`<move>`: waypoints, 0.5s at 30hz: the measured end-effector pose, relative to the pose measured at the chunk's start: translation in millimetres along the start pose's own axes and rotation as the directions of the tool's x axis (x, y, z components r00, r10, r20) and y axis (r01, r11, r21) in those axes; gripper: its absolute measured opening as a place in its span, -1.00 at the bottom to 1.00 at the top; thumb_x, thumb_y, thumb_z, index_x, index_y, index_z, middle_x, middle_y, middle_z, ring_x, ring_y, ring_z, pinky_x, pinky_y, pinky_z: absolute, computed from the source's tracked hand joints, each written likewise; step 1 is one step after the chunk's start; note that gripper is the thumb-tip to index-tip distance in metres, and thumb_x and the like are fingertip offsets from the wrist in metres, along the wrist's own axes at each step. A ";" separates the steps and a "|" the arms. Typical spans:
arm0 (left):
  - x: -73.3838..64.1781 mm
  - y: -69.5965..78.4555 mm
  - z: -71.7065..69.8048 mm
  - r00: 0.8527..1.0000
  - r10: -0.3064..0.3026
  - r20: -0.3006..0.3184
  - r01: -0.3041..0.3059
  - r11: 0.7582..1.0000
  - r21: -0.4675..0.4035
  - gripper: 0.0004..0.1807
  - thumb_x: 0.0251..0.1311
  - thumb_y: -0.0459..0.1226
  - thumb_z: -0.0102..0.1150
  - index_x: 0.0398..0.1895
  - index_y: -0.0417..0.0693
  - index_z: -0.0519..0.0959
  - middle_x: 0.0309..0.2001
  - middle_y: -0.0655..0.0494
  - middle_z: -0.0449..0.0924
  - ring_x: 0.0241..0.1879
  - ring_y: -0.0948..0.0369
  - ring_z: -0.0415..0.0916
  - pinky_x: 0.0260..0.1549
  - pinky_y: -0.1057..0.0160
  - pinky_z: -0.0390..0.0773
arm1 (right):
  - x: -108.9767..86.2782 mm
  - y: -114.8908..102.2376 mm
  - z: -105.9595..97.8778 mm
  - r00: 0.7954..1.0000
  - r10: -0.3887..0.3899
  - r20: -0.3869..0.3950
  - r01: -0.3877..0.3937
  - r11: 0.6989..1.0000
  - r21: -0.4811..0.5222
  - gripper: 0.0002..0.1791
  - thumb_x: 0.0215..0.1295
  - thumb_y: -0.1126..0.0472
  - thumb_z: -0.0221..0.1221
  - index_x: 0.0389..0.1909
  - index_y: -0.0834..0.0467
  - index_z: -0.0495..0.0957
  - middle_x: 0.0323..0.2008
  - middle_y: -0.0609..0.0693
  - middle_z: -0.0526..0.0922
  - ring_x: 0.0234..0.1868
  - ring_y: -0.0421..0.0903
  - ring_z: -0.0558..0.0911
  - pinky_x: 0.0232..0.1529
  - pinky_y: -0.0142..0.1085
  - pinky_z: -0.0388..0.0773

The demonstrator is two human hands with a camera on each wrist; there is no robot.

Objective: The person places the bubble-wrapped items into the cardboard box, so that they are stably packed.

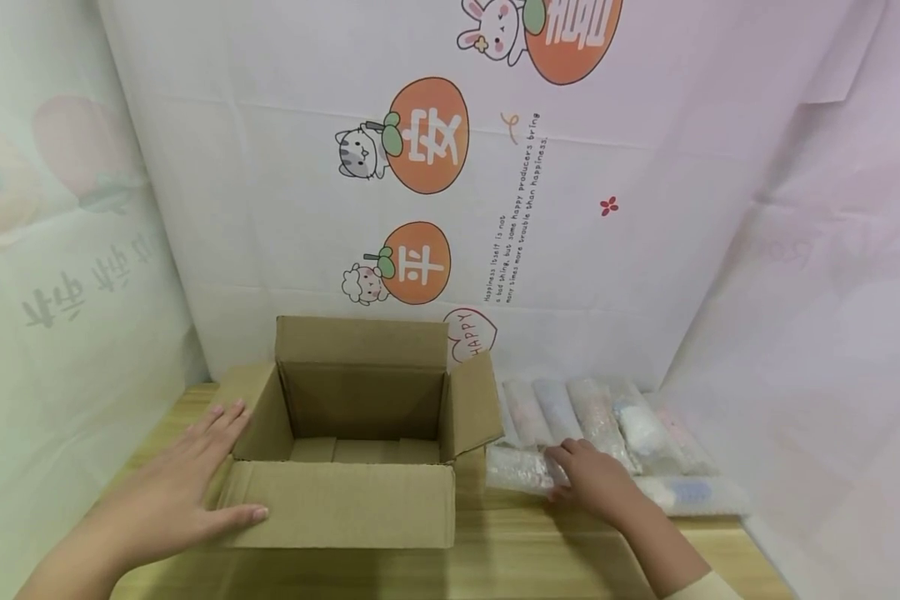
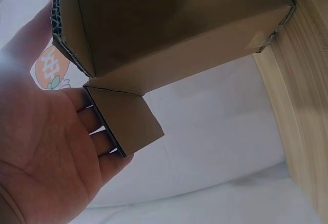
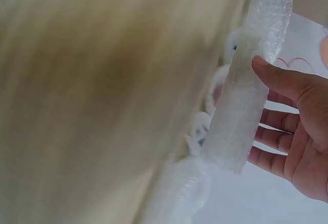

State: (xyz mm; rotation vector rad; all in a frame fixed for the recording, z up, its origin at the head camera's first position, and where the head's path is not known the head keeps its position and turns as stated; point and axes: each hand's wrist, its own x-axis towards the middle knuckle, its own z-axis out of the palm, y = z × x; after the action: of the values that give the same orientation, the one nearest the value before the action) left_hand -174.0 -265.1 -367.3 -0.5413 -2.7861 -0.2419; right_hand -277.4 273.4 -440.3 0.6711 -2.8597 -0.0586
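Note:
An open cardboard box (image 1: pixel 367 404) stands on the wooden table with its flaps folded outward. My left hand (image 1: pixel 172 492) rests at its left side, fingers straight against the left flap (image 2: pixel 125 119) and thumb over the front flap (image 1: pixel 337 504). To the right of the box, my right hand (image 1: pixel 596 479) pinches a bubble-wrapped package (image 3: pixel 248 80) between thumb and fingers. The wrap is clear and whitish, and what lies inside cannot be made out. In the right wrist view this package looks raised off the table.
Several more wrapped packages (image 1: pixel 600 417) lie side by side at the back right. Another wrapped package (image 1: pixel 690 496) lies crosswise in front of them. White printed cloth (image 1: pixel 570 250) hangs behind and along both sides of the wooden table (image 1: pixel 390 575).

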 end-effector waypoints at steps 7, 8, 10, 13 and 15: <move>-0.6 -2.7 2.3 1.000 -0.006 0.006 0.006 1.000 -0.018 0.22 0.04 0.43 0.11 0.60 0.03 -0.16 0.58 -0.03 -0.13 0.56 -0.04 -0.23 0.38 0.45 -0.58 | -0.5 3.8 -35.1 0.999 0.045 -0.019 -0.044 0.999 0.027 -0.34 0.05 -0.12 0.42 0.14 0.12 0.56 -0.08 0.01 0.61 -0.10 0.00 0.61 -0.26 -0.14 0.63; -0.7 -2.8 2.5 1.000 -0.005 0.006 0.006 1.000 -0.018 0.22 0.04 0.42 0.11 0.60 0.04 -0.16 0.58 -0.03 -0.13 0.56 -0.04 -0.23 0.39 0.43 -0.57 | -0.8 5.0 -39.7 0.998 0.054 -0.022 -0.053 0.998 0.031 -0.33 0.06 -0.13 0.41 0.15 0.12 0.55 -0.06 0.02 0.61 -0.08 0.02 0.61 -0.24 -0.12 0.64; -0.6 -3.0 2.9 1.000 -0.001 0.002 0.002 1.000 -0.014 0.22 0.04 0.43 0.11 0.60 0.04 -0.17 0.58 -0.03 -0.13 0.56 -0.05 -0.21 0.38 0.46 -0.57 | -1.2 7.6 -48.5 0.997 0.063 -0.033 -0.062 0.997 0.036 -0.33 0.08 -0.15 0.38 0.17 0.12 0.55 -0.02 0.05 0.61 -0.05 0.05 0.61 -0.22 -0.09 0.64; -0.2 -3.3 3.6 1.000 0.002 0.000 -0.002 1.000 -0.010 0.22 0.04 0.43 0.10 0.60 0.05 -0.18 0.58 -0.03 -0.13 0.56 -0.05 -0.21 0.30 0.56 -0.60 | -1.4 10.8 -60.6 0.995 0.076 -0.070 -0.073 0.997 0.038 -0.32 0.12 -0.16 0.36 0.18 0.13 0.54 0.02 0.09 0.61 0.00 0.09 0.60 -0.17 -0.04 0.64; 0.3 -3.6 4.1 1.000 0.003 0.000 -0.003 1.000 -0.011 0.22 0.04 0.43 0.11 0.60 0.05 -0.18 0.58 -0.02 -0.14 0.56 -0.05 -0.21 0.26 0.60 -0.61 | -0.7 12.4 -68.1 0.991 0.087 -0.102 -0.083 0.996 0.040 -0.33 0.14 -0.16 0.34 0.19 0.15 0.53 0.03 0.11 0.60 0.03 0.12 0.59 -0.14 0.00 0.64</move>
State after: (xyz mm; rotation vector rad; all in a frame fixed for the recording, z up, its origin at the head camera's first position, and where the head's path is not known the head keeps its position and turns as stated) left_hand -176.7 -267.4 -371.4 -0.5483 -2.7854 -0.2564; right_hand -268.2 285.4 -372.7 0.5409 -2.7915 0.0388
